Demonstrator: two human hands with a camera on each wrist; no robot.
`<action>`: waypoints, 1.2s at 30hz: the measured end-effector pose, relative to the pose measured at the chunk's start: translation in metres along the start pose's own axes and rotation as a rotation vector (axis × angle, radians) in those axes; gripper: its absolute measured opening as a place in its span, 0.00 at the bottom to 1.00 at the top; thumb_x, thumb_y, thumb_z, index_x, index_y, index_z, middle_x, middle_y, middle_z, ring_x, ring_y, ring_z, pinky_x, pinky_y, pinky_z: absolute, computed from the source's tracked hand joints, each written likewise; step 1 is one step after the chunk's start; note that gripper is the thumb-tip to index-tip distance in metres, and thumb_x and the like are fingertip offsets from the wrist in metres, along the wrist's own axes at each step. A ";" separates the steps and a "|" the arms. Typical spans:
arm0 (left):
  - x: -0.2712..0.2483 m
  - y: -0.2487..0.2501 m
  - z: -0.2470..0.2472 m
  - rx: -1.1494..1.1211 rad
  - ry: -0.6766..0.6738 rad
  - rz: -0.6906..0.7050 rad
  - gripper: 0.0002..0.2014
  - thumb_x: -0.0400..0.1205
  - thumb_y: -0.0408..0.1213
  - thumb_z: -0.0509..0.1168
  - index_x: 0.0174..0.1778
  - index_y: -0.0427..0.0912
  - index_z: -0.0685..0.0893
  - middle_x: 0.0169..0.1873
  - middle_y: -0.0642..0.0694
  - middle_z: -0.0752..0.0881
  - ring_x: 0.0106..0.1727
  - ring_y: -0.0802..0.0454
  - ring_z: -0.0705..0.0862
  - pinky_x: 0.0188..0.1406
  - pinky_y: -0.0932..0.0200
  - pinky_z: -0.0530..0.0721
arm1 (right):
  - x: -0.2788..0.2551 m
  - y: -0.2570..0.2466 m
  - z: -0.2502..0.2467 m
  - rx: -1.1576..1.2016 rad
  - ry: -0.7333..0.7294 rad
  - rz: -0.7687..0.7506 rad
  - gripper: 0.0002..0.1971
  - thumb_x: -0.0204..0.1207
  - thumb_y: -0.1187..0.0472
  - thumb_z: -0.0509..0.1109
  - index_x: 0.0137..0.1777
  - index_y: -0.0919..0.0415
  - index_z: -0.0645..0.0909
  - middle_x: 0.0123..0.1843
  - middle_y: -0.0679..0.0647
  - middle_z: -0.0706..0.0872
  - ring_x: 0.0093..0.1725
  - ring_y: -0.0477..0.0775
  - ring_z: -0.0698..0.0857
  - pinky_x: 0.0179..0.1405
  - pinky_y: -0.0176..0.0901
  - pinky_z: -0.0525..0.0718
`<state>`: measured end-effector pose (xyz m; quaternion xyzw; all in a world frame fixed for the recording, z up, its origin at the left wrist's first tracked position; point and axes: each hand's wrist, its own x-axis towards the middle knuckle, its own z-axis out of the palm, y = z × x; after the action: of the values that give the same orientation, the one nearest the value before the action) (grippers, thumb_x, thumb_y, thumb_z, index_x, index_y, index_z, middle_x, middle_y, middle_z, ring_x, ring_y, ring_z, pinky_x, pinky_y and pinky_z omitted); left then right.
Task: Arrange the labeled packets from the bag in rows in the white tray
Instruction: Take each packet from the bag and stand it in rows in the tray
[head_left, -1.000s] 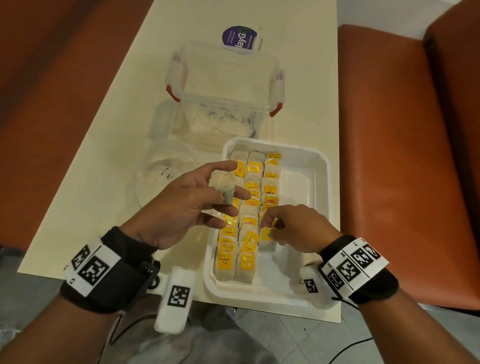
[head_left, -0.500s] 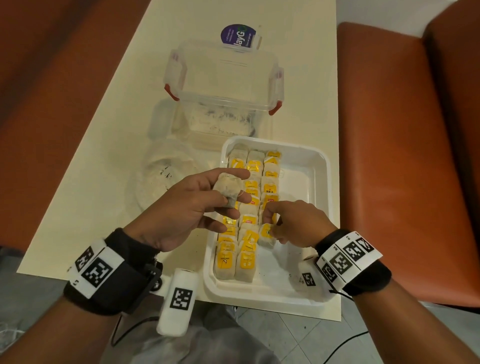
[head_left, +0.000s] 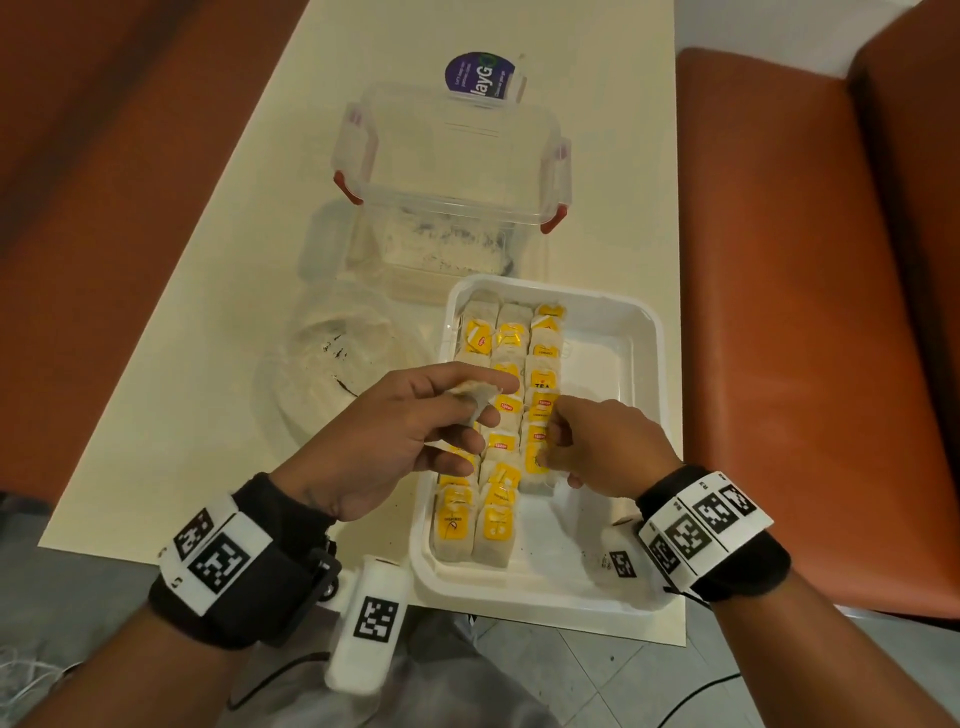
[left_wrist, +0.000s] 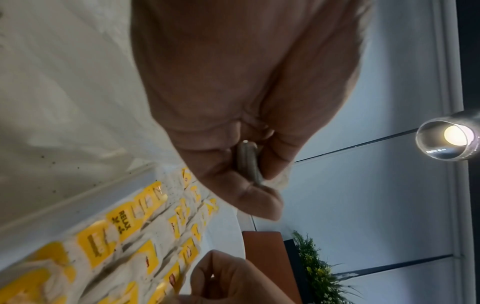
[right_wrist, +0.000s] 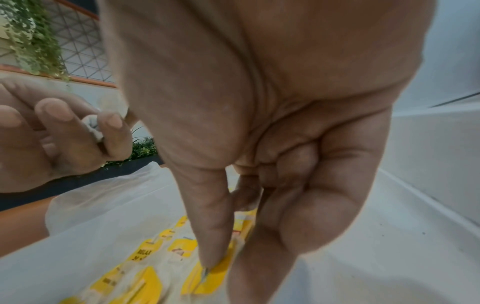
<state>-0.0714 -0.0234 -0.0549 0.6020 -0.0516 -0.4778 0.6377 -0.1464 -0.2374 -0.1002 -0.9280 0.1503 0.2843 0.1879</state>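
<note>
The white tray (head_left: 621, 338) holds several tea packets with yellow labels (head_left: 506, 410) in three rows along its left side. My left hand (head_left: 470, 410) hovers over the tray's left edge. It pinches one pale packet (head_left: 475, 396) between thumb and fingers, seen edge-on in the left wrist view (left_wrist: 248, 164). My right hand (head_left: 550, 441) is down in the tray on the third row. Its thumb and curled fingers pinch a yellow-labelled packet (head_left: 536, 457) there, and the thumb tip presses on the label (right_wrist: 215, 267).
A crumpled clear plastic bag (head_left: 332, 364) lies left of the tray. Behind the tray stands a clear lidded box with red clips (head_left: 452, 156), and behind that a purple-labelled item (head_left: 480, 78). The tray's right half is bare. Orange seats flank the table.
My right hand has slid a little farther up the third row. The left hand has turned its packet from face-up to nearly edge-on and stayed over the tray's left edge.
</note>
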 end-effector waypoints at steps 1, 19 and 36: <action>0.000 -0.001 0.002 -0.004 0.011 0.014 0.17 0.88 0.28 0.60 0.60 0.49 0.91 0.45 0.46 0.88 0.38 0.56 0.84 0.36 0.61 0.86 | -0.002 0.000 -0.002 0.006 0.019 0.006 0.13 0.78 0.47 0.70 0.40 0.50 0.71 0.39 0.46 0.89 0.40 0.50 0.90 0.45 0.49 0.87; 0.011 -0.027 0.034 0.252 0.118 0.336 0.33 0.76 0.27 0.64 0.76 0.60 0.78 0.68 0.49 0.81 0.68 0.56 0.82 0.65 0.42 0.85 | -0.049 -0.026 -0.035 1.047 0.056 -0.070 0.03 0.78 0.63 0.76 0.47 0.62 0.86 0.40 0.57 0.92 0.35 0.49 0.89 0.33 0.35 0.82; 0.005 -0.024 0.030 0.304 0.036 0.136 0.07 0.78 0.39 0.76 0.48 0.44 0.89 0.38 0.50 0.92 0.40 0.49 0.91 0.36 0.57 0.86 | -0.048 -0.010 -0.036 0.837 0.129 -0.272 0.05 0.75 0.63 0.79 0.47 0.52 0.90 0.34 0.52 0.89 0.35 0.48 0.86 0.38 0.46 0.81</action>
<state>-0.1013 -0.0440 -0.0694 0.6952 -0.1528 -0.4094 0.5708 -0.1637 -0.2362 -0.0422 -0.7991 0.1402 0.1130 0.5736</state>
